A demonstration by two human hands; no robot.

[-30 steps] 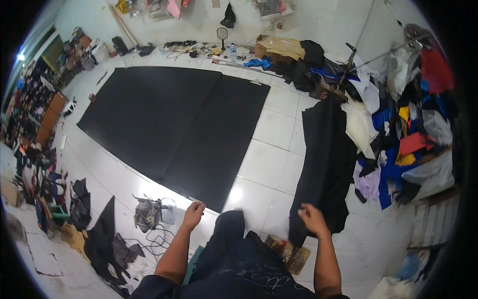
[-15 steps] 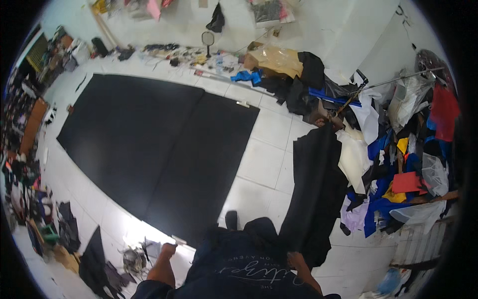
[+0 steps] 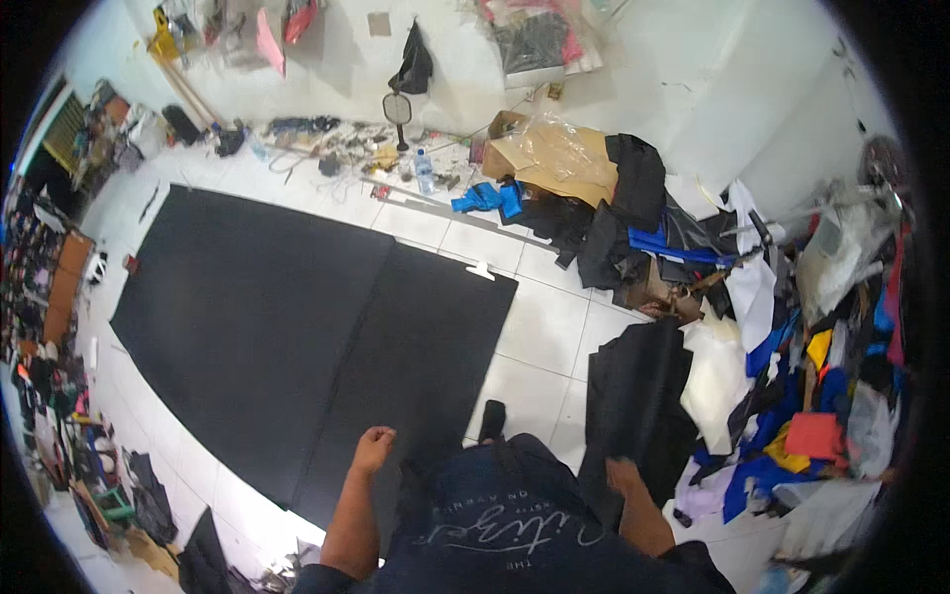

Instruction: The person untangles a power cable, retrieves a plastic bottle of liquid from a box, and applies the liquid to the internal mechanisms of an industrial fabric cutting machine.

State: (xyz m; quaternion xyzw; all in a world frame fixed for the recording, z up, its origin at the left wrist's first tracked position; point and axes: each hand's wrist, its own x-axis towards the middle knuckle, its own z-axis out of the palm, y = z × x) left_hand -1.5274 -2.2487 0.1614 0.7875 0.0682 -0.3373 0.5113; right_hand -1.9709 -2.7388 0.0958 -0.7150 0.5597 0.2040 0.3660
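Both hands risen into view, left hand (image 3: 373, 446) grip loosely curled, empty, over black sheet (image 3: 297, 327), right hand (image 3: 625, 479) grip on black cloth (image 3: 633, 396).

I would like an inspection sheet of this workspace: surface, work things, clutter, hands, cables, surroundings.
Surface: white tiled floor, partly covered by cloth.
Work things: two large black fabric sheets spread flat, edges meeting; a narrower black fabric strip lies to the right.
Clutter: pile of coloured scraps on the right; dark garments and cardboard beyond; small items along the left edge.
Hands: left hand over the near edge of the black sheets, fingers curled, holding nothing visible; right hand at the near end of the strip, grip unclear.
Cables: tangled cords near the far wall.
Surroundings: white wall with hanging bags.
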